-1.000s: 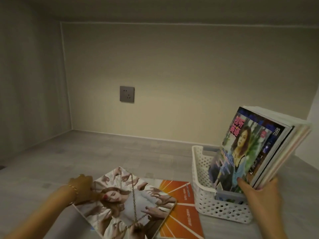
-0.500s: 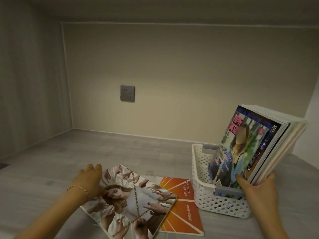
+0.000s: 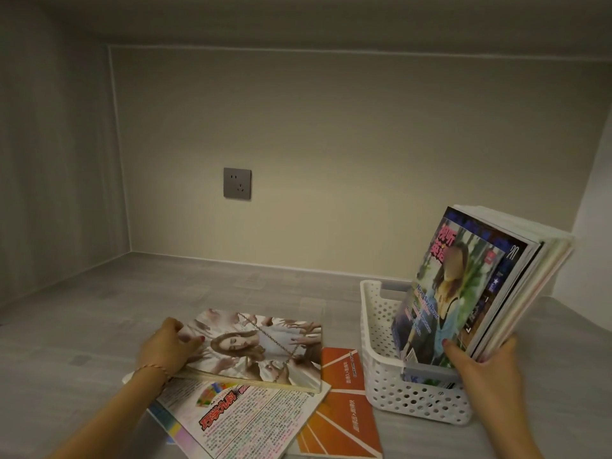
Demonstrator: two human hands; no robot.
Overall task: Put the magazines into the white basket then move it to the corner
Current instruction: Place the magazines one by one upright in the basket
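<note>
A white perforated basket [image 3: 381, 329] stands on the grey surface at the right. Several magazines [image 3: 473, 289] stand tilted inside it, leaning right, and my right hand [image 3: 480, 362] grips their lower edge. To the left, my left hand [image 3: 165, 346] holds the left edge of a magazine with a woman's portrait [image 3: 258, 346], lifted off the pile. Beneath it lie a white magazine with colourful print [image 3: 238, 419] and an orange booklet [image 3: 341, 409], flat on the surface.
The grey surface [image 3: 99, 309] runs back to a beige wall with a grey power socket [image 3: 237, 183]. A side wall closes the left, forming a back left corner [image 3: 130, 251]. A white wall stands at the far right.
My left hand has lifted the portrait magazine off the pile and swung it right, uncovering the white printed magazine beneath. My right hand still steadies the stack in the basket.
</note>
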